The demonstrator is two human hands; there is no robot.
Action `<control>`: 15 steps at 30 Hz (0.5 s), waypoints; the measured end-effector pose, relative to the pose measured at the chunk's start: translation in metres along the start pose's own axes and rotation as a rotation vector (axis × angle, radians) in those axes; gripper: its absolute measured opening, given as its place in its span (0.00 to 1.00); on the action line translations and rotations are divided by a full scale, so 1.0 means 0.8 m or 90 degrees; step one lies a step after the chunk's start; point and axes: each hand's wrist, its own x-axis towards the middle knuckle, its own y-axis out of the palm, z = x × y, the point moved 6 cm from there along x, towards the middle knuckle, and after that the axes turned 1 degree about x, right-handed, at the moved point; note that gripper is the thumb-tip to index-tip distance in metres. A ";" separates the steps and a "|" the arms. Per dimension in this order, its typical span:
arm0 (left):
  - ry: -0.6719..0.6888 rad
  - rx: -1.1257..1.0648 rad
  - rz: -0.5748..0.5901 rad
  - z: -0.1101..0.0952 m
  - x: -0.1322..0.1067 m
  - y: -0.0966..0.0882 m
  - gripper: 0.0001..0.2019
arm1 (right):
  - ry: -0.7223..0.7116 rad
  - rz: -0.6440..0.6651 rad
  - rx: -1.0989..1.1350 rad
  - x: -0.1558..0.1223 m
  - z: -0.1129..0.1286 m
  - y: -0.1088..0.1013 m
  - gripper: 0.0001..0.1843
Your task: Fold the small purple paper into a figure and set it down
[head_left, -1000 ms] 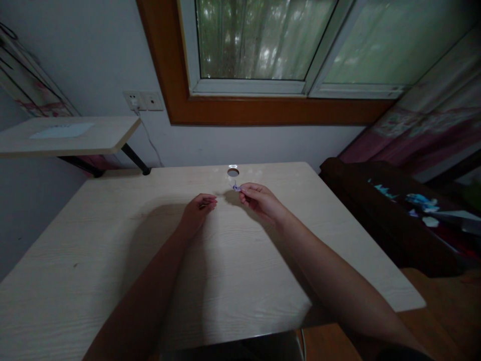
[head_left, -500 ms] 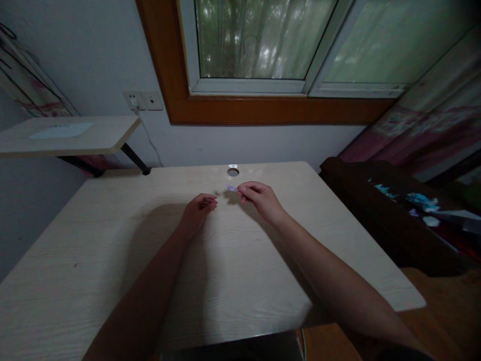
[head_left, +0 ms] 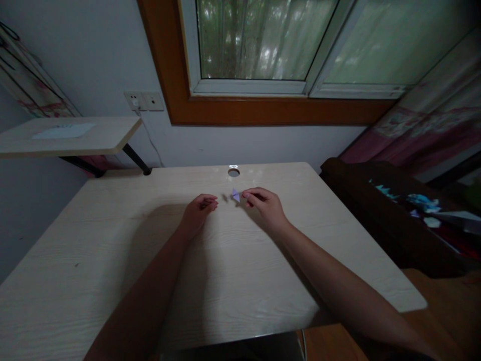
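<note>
A tiny folded purple paper piece [head_left: 236, 195] is pinched at its right end by the fingertips of my right hand [head_left: 263, 206], just above the light wooden table [head_left: 112, 250]. My left hand [head_left: 198, 212] rests on the table a short way to the left of the paper. Its fingers are curled inward and nothing shows in them.
A round cable hole [head_left: 233, 172] sits near the table's far edge. A small side shelf [head_left: 75, 136] with a sheet on it stands at the left. A wall socket [head_left: 144, 101] with a cable is behind. A dark wooden bed frame [head_left: 376, 210] with coloured bits is at the right.
My right hand has lowered slightly toward the table with the purple paper, which now shows as a small triangle. My left hand has stayed still.
</note>
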 end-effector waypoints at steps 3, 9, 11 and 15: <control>0.000 -0.003 0.000 -0.002 -0.001 0.000 0.14 | 0.018 -0.014 -0.012 -0.003 -0.006 -0.006 0.13; -0.004 0.016 -0.005 -0.005 -0.002 0.001 0.14 | 0.058 -0.048 -0.041 -0.009 -0.018 -0.027 0.15; -0.006 0.025 -0.006 -0.006 -0.002 0.001 0.14 | 0.068 -0.066 -0.057 -0.013 -0.022 -0.041 0.16; -0.012 0.023 -0.006 -0.007 -0.003 0.001 0.14 | 0.081 -0.112 -0.118 -0.023 -0.029 -0.078 0.18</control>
